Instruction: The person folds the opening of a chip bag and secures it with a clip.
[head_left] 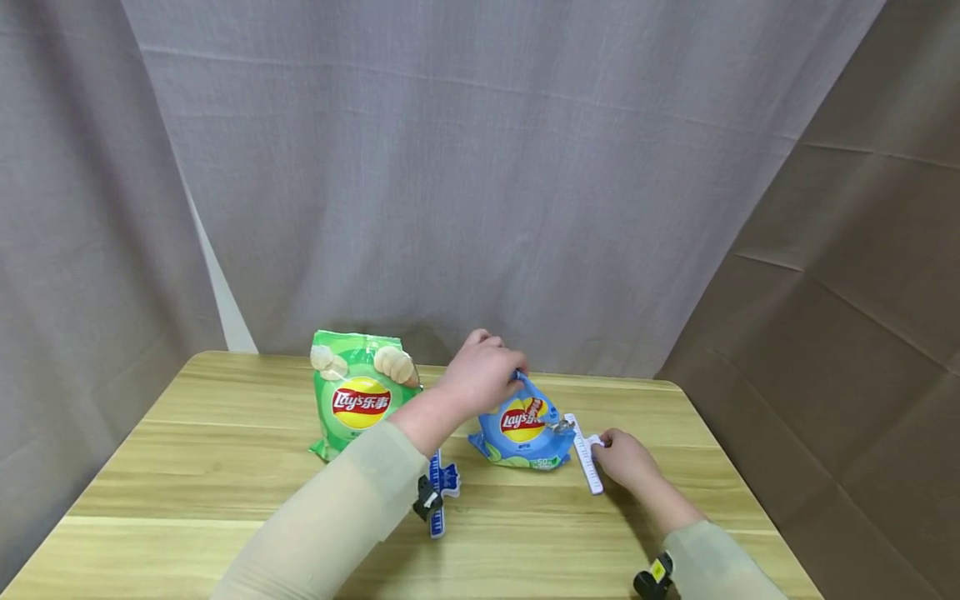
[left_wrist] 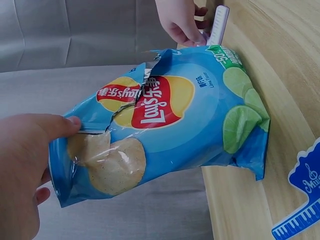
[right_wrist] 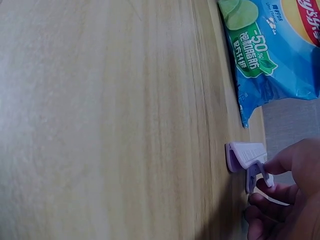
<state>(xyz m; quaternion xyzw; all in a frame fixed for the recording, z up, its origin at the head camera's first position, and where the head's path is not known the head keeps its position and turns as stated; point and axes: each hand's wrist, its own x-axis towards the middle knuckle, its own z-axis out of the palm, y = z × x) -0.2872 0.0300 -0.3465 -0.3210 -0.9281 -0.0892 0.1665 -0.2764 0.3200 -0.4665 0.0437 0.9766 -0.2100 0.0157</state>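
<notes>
A blue Lay's potato chip bag [head_left: 551, 446] stands on the table, torn across its front, with the tear clearest in the left wrist view. My left hand [head_left: 480, 377] pinches its folded-over top edge, thumb [left_wrist: 65, 126] on the front and the other fingers behind. To the right of the bag, a pale lilac bag clip [right_wrist: 247, 152] with piano-key markings is at the table surface. My right hand [head_left: 628, 460] pinches that clip's handle between thumb and fingers. The clip's bar points past the bag's right side.
A green Lay's chip bag [head_left: 337, 379] stands upright to the left. A blue piano-key clip [head_left: 437, 523] lies on the wooden table [head_left: 525, 533] beside my left wrist. A grey curtain [head_left: 480, 183] hangs behind the table, and a brown cloth [head_left: 840, 333] hangs at right.
</notes>
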